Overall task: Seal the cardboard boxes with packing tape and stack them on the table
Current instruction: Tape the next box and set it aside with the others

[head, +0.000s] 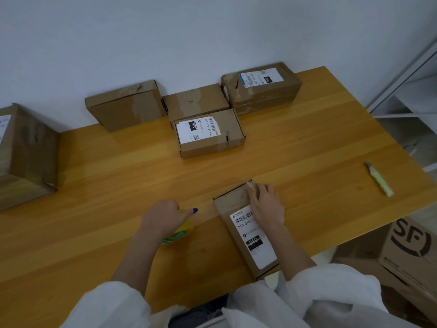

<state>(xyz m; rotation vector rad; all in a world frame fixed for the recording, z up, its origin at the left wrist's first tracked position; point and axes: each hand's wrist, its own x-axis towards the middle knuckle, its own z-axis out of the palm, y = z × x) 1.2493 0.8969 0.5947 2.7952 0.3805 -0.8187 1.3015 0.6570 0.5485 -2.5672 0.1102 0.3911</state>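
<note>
Lower centre: right hand (266,204) pressing box (248,234), grip flat, wide; left hand (163,221) grip holding tape roll (181,233) on bench (94,185)

The middle box label (198,129) reads "010-010-L30-551", the near box label (254,235) "010-010" and "010", the floor carton (411,240) "SF".

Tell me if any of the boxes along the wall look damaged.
The brown cardboard box with the blue-edged label, back right, has a dark tear in its top; the plain brown cardboard box at back left shows a similar slit.
</note>
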